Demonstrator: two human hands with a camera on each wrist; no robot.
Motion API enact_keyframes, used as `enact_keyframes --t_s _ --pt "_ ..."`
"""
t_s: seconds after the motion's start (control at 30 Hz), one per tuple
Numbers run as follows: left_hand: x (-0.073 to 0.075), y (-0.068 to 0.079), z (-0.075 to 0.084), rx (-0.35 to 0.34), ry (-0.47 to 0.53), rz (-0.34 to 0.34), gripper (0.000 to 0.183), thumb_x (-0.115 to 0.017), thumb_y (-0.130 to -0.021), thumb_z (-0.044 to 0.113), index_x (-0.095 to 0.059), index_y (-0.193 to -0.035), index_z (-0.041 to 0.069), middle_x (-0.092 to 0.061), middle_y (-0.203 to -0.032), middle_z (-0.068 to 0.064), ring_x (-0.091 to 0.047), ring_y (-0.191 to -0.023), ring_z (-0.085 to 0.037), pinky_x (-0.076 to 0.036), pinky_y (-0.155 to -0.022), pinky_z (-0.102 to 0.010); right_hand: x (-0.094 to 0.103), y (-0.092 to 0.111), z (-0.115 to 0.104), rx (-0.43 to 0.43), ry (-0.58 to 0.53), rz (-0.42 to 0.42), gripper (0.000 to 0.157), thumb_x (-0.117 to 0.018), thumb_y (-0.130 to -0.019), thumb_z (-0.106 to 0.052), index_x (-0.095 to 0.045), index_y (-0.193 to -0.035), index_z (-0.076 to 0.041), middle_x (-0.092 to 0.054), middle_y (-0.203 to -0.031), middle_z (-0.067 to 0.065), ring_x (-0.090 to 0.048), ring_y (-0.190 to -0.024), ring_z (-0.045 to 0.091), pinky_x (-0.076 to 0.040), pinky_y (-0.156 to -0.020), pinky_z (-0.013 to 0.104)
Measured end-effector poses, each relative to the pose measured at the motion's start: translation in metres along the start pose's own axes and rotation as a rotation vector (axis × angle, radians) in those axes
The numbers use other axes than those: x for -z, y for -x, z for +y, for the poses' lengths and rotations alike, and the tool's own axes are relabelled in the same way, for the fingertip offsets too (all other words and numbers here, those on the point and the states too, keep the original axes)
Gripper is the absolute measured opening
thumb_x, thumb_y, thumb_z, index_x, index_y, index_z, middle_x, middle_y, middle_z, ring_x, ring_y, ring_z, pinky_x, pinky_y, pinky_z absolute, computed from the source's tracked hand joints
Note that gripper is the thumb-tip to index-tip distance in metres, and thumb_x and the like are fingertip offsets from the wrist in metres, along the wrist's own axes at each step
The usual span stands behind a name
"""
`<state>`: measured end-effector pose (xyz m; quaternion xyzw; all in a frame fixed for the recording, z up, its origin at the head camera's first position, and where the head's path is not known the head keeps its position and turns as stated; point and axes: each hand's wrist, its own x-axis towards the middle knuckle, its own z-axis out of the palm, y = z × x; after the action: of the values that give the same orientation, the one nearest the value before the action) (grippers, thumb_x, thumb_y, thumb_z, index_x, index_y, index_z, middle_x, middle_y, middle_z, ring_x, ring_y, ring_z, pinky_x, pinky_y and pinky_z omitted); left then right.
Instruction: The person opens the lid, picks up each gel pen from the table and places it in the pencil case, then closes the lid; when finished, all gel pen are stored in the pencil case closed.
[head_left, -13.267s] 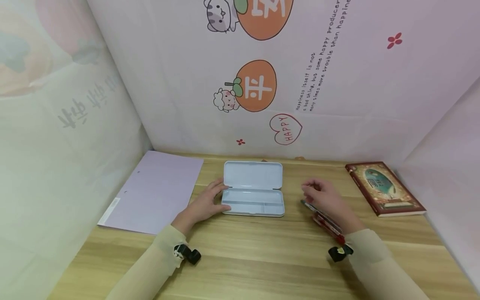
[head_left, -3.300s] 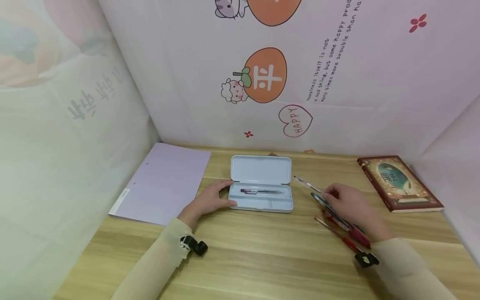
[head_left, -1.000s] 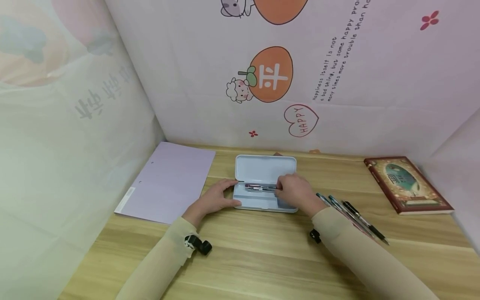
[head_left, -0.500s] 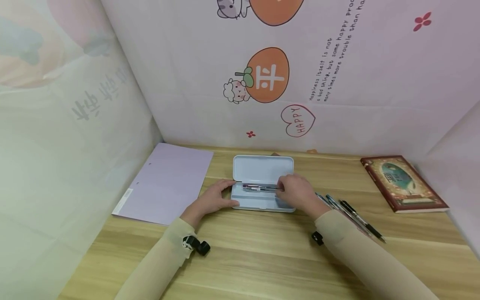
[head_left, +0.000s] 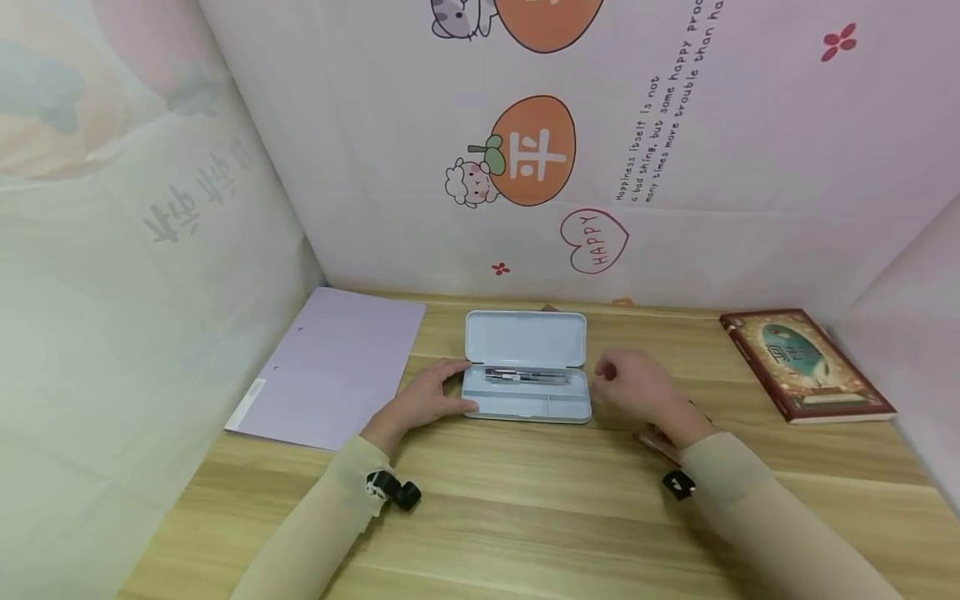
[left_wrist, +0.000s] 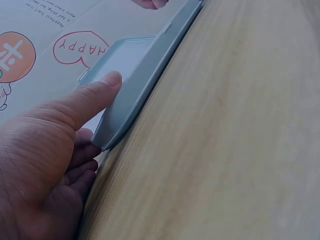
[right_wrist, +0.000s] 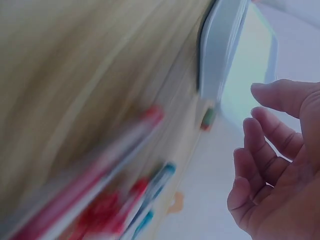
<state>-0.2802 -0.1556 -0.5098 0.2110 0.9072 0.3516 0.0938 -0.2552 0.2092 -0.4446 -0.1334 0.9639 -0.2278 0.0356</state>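
Note:
A pale blue pencil case (head_left: 506,406) lies with its lid raised in the middle of the table. Two slim pens (head_left: 528,377) lie side by side in its long back compartment. My left hand (head_left: 430,396) grips the case's left end, thumb at the front edge and fingers round the back corner. To the right of the case hovers my right hand (head_left: 641,387), holding nothing; its fingers are loosely bent in the right wrist view. Below that hand lie several more pens, among them a red one (right_wrist: 100,175) and a teal-ended one (right_wrist: 155,187), mostly hidden in the head view.
A lilac sheet or folder (head_left: 330,367) lies flat on the left side of the wooden table (head_left: 510,517). At the back right is a thick illustrated book (head_left: 810,362). Printed cloth walls (head_left: 390,225) enclose the back and sides.
Over ten seconds, two pens have come into the case. In the last half second my right hand let go of the second pen and moved right. The left hand stays put.

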Motion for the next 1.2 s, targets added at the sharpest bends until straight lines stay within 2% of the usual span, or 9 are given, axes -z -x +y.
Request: enact_keyframes --t_s 0.23,0.67,0.8,0.97,1.2 --pt "-0.001 0.000 0.001 0.001 0.005 -0.002 0.089 -0.076 -0.076 0.062 -0.044 -0.149 0.022 -0.037 -0.154 -0.005 -0.030 -0.143 -0.029 -0.028 -0.113 -0.048 0.011 0.025 0.037 -0.030 -0.071 0.045 0.014 -0.066 -0.092 -0.023 -0.066 -0.092 -0.009 -0.061 -0.082 0.002 -0.053 -0.071 0.018 -0.045 -0.062 0.034" --pt "-0.002 0.002 0.001 -0.012 0.020 0.013 0.092 -0.075 -0.075 0.064 -0.045 -0.149 0.019 -0.039 -0.153 -0.007 -0.032 -0.141 -0.031 -0.028 -0.113 -0.050 0.034 0.082 0.091 -0.143 -0.114 0.002 0.025 -0.062 -0.097 -0.033 -0.065 -0.097 -0.008 -0.061 -0.083 0.003 -0.052 -0.069 0.018 -0.044 -0.060 0.033" --pt "-0.002 0.001 0.002 -0.020 0.019 0.009 0.091 -0.075 -0.076 0.063 -0.045 -0.149 0.017 -0.039 -0.153 -0.007 -0.032 -0.141 -0.031 -0.028 -0.113 -0.050 0.039 0.100 0.103 -0.179 -0.074 -0.006 0.030 -0.063 -0.096 -0.038 -0.066 -0.101 -0.008 -0.063 -0.088 0.003 -0.054 -0.073 0.017 -0.045 -0.061 0.035" --pt "-0.002 0.002 0.003 -0.003 0.018 0.008 0.090 -0.077 -0.075 0.061 -0.045 -0.148 0.018 -0.040 -0.152 -0.007 -0.032 -0.141 -0.030 -0.028 -0.113 -0.049 0.043 0.116 0.115 -0.198 -0.063 -0.071 0.031 -0.063 -0.096 -0.038 -0.066 -0.102 -0.008 -0.063 -0.091 0.002 -0.053 -0.074 0.017 -0.044 -0.062 0.035" --pt "-0.002 0.003 0.006 -0.005 0.016 0.013 0.090 -0.077 -0.077 0.059 -0.045 -0.149 0.016 -0.039 -0.152 -0.008 -0.032 -0.141 -0.032 -0.028 -0.113 -0.051 0.049 0.132 0.123 -0.200 -0.067 -0.059 0.026 -0.068 -0.093 -0.032 -0.067 -0.102 -0.007 -0.064 -0.090 0.003 -0.054 -0.073 0.016 -0.045 -0.060 0.034"
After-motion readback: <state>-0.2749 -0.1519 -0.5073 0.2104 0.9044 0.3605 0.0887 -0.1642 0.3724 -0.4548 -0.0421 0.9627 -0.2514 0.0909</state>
